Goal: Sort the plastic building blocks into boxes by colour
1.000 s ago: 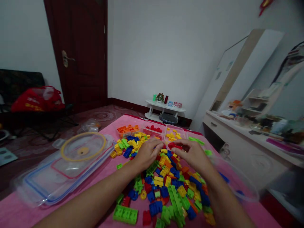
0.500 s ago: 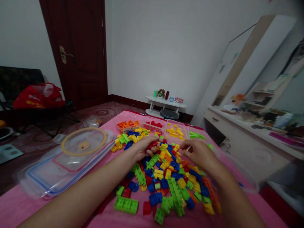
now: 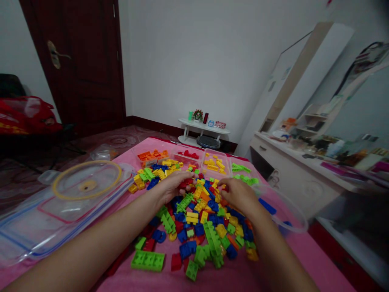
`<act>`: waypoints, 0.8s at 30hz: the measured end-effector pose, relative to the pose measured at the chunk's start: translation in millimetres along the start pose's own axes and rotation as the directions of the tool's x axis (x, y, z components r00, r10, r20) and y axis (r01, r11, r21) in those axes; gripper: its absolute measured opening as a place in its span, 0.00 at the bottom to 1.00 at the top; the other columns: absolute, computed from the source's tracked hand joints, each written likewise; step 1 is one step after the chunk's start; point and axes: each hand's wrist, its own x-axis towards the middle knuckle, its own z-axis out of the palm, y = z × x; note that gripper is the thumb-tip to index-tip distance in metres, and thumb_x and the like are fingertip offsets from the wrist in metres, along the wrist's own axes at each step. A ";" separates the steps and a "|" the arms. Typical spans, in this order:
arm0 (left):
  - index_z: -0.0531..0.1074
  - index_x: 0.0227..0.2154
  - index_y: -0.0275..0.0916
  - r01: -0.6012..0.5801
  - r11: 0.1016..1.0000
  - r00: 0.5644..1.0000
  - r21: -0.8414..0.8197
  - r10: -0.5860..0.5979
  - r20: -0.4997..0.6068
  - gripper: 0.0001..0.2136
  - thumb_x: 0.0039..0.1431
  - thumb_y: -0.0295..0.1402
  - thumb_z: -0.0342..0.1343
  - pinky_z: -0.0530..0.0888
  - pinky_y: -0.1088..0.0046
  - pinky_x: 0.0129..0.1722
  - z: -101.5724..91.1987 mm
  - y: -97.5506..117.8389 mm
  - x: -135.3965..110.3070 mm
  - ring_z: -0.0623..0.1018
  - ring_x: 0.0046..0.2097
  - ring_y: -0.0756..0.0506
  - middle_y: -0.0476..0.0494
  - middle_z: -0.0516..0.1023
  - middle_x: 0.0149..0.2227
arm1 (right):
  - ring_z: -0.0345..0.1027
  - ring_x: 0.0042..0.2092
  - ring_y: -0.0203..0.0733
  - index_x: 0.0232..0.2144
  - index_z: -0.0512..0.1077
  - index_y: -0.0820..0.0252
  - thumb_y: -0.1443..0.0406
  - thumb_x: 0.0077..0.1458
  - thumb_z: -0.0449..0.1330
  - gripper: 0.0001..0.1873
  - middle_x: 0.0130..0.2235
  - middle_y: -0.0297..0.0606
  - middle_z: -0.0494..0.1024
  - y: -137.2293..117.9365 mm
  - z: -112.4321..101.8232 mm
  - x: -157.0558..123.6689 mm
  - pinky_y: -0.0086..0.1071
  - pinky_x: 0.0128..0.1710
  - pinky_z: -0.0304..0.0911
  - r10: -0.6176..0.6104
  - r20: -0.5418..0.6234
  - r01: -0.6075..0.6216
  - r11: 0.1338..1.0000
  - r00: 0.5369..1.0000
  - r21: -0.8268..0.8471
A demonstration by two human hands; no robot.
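Note:
A heap of plastic building bricks [image 3: 200,223] in red, blue, green, yellow and orange covers the pink table [image 3: 273,259]. My left hand [image 3: 172,187] rests at the heap's far side, cupped around several red bricks [image 3: 186,183]. My right hand [image 3: 238,194] lies on the heap beside it, fingers curled down among the bricks; what they pinch is hidden. Behind the heap stand clear trays of sorted bricks: orange [image 3: 150,155], red [image 3: 189,154], yellow [image 3: 214,163], green [image 3: 241,168].
Stacked clear container lids [image 3: 65,202] with a round yellow-rimmed lid lie on the table's left. A clear round tub [image 3: 285,215] sits at the right edge. A white dresser [image 3: 304,178] stands to the right, a dark door [image 3: 82,61] behind.
My left hand has gathered red bricks into its palm. Both hands have stayed at the heap's far side while the view shifted right.

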 end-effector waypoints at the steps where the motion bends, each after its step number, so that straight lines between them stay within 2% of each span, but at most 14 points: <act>1: 0.71 0.36 0.32 0.004 1.000 1.000 -0.001 -0.004 -0.007 0.11 0.54 0.34 0.54 0.53 0.87 0.13 1.0 0.1 -0.3 0.65 0.19 0.58 0.45 0.71 0.31 | 0.68 0.43 0.43 0.46 0.71 0.48 0.64 0.51 0.54 0.19 0.42 0.39 0.75 -2.2 4.0 2.4 0.31 0.38 0.56 0.001 -0.041 -0.001 1.000 0.999 -0.006; 4: 0.71 0.37 0.33 0.030 0.999 0.999 -0.022 -0.031 -0.031 0.13 0.56 0.38 0.52 0.55 0.86 0.13 3.3 1.1 -1.0 0.66 0.19 0.57 0.44 0.72 0.31 | 0.67 0.45 0.43 0.51 0.68 0.46 0.65 0.53 0.54 0.22 0.43 0.41 0.72 -9.7 19.0 7.9 0.31 0.41 0.57 -0.029 -0.038 0.028 0.999 0.999 -0.037; 7: 0.71 0.36 0.33 0.053 0.998 0.998 -0.035 -0.054 -0.039 0.14 0.57 0.40 0.51 0.55 0.86 0.13 3.1 1.5 -0.2 0.66 0.19 0.57 0.44 0.73 0.31 | 0.68 0.43 0.43 0.47 0.72 0.47 0.66 0.52 0.54 0.19 0.40 0.40 0.73 -12.6 29.3 10.0 0.31 0.40 0.58 -0.061 -0.032 0.060 0.997 0.998 -0.038; 11: 0.71 0.38 0.34 0.082 0.996 0.997 -0.042 -0.082 0.007 0.16 0.58 0.43 0.49 0.55 0.86 0.13 0.0 -1.3 2.2 0.68 0.20 0.56 0.43 0.74 0.32 | 0.68 0.42 0.44 0.42 0.74 0.52 0.65 0.50 0.56 0.16 0.40 0.40 0.75 -12.1 22.7 8.1 0.33 0.39 0.59 -0.031 -0.165 0.043 0.997 0.986 0.070; 13: 0.71 0.39 0.35 0.101 0.994 0.994 -0.038 -0.099 0.051 0.18 0.57 0.46 0.49 0.56 0.86 0.13 -0.5 -2.7 1.6 0.69 0.21 0.55 0.41 0.75 0.34 | 0.68 0.41 0.42 0.42 0.74 0.54 0.65 0.50 0.56 0.16 0.41 0.40 0.75 -17.4 12.9 5.5 0.33 0.40 0.60 -0.039 -0.275 0.092 0.979 0.961 0.184; 16: 0.70 0.41 0.38 0.121 0.991 0.982 -0.060 -0.111 0.154 0.22 0.54 0.51 0.50 0.60 0.86 0.14 1.8 -3.1 -1.9 0.74 0.25 0.52 0.40 0.76 0.36 | 0.67 0.39 0.39 0.43 0.73 0.55 0.65 0.51 0.56 0.16 0.41 0.39 0.75 -34.8 -0.4 0.0 0.32 0.40 0.61 -0.101 -0.436 0.275 0.892 0.894 0.357; 18: 0.69 0.41 0.39 0.165 0.979 0.958 -0.123 -0.129 0.258 0.23 0.52 0.53 0.50 0.63 0.84 0.14 4.2 -3.2 -4.2 0.76 0.27 0.49 0.42 0.75 0.35 | 0.67 0.37 0.38 0.45 0.73 0.56 0.65 0.50 0.57 0.17 0.41 0.39 0.75 -47.4 -5.0 -3.4 0.31 0.38 0.62 -0.132 -0.475 0.370 0.811 0.870 0.452; 21: 0.69 0.40 0.39 0.249 0.944 0.919 -0.219 -0.158 0.362 0.20 0.53 0.49 0.52 0.65 0.83 0.14 6.1 -5.5 -5.3 0.77 0.27 0.48 0.43 0.75 0.33 | 0.66 0.31 0.35 0.46 0.72 0.57 0.64 0.48 0.60 0.20 0.40 0.39 0.75 -55.8 -8.4 -6.2 0.30 0.33 0.62 -0.102 -0.483 0.402 0.715 0.870 0.572; 24: 0.69 0.41 0.38 0.280 0.922 0.926 -0.267 -0.187 0.327 0.13 0.56 0.39 0.54 0.62 0.86 0.13 5.0 -7.6 -4.6 0.74 0.23 0.52 0.41 0.75 0.32 | 0.65 0.27 0.34 0.43 0.73 0.59 0.61 0.50 0.59 0.17 0.37 0.40 0.76 -49.2 -14.9 -7.4 0.29 0.29 0.62 0.014 -0.527 0.383 0.672 0.850 0.634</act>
